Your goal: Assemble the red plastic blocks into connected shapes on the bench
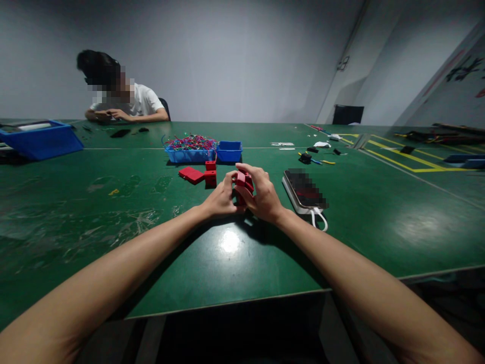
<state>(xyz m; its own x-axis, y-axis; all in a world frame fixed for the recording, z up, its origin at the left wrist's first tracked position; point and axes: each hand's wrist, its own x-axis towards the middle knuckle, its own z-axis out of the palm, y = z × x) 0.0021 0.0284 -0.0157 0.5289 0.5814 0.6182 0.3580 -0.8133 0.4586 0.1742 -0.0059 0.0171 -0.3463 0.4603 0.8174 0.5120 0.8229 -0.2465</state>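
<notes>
Both my hands meet over the green table, around a small red block-like part. My left hand is closed on its left side, thumb and fingers against it. From the right, my right hand grips the same part, its fingers curled over the top. Much of the part is hidden by my fingers, so its full shape is unclear. Just left of my hands lie a flat red plate-like piece and a red block with holes. A smaller red block sits behind that one.
Behind the red pieces stand a blue bin of colourful wires and a smaller blue bin. A phone with a white cable lies right of my hands. Pliers are farther back. Another person sits across the table.
</notes>
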